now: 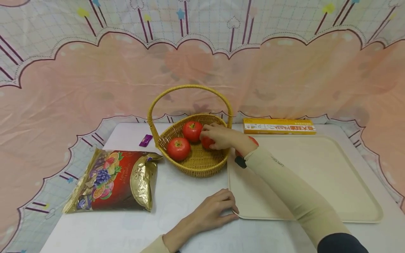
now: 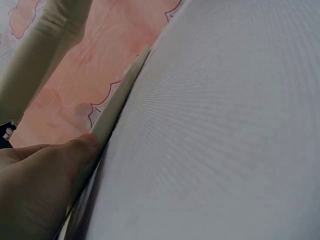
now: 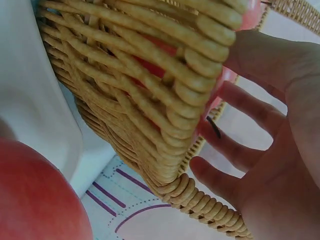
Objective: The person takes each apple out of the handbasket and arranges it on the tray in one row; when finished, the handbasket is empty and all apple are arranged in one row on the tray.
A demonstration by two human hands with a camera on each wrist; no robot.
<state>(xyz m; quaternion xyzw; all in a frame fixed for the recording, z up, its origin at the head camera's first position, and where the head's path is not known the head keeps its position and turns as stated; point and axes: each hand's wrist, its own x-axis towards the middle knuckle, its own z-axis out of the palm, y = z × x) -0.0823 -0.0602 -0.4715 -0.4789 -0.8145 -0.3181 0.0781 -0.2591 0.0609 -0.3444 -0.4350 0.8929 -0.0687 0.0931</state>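
Your left hand point(image 1: 215, 211) pinches the near-left corner of the tray point(image 1: 341, 182), and beyond it at one o'clock a loose tomato point(image 3: 40, 195) sits on that tray, between three and four o'clock from your nearer right hand point(image 1: 219, 136), whose fingers curve round another tomato point(image 1: 206, 142) inside the basket point(image 1: 202, 164).
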